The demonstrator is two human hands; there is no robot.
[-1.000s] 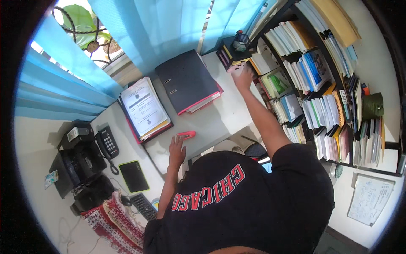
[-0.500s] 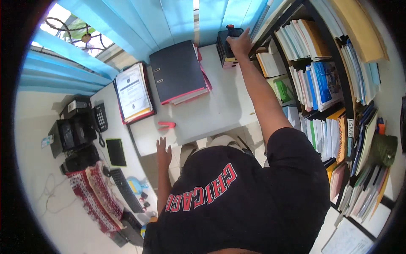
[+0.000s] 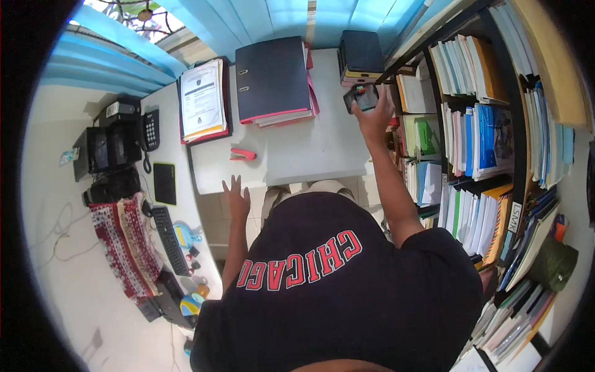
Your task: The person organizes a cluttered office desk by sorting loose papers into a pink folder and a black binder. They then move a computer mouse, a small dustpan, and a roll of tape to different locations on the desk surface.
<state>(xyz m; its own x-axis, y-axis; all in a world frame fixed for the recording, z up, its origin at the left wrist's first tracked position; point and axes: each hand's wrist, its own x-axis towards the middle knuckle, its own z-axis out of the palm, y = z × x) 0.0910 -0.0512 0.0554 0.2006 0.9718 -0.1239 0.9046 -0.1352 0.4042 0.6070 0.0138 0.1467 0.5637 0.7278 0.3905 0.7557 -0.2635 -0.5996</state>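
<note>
My right hand (image 3: 376, 119) is closed on the rim of a small dark open container (image 3: 352, 98), with bits of red and green showing in it. It is held over the far right of the white desk, just in front of a stack of black trays (image 3: 361, 53). My left hand (image 3: 237, 197) hangs open and empty by the desk's near edge, fingers spread. A red stapler (image 3: 243, 154) lies on the desk a little beyond it. Farther back is a thick black lever-arch file (image 3: 273, 80) with pink and white papers in it.
Left of the file lies a pile of folders with a printed sheet (image 3: 201, 102) on top. A desk phone (image 3: 149, 131), a dark tablet-like pad (image 3: 165, 183) and a keyboard (image 3: 170, 239) line the left side. A packed bookshelf (image 3: 443, 130) stands close on my right, beside my arm.
My right hand has drawn back toward me from the black trays, bringing the small dark container off their top. The left hand stays open near the desk edge.
</note>
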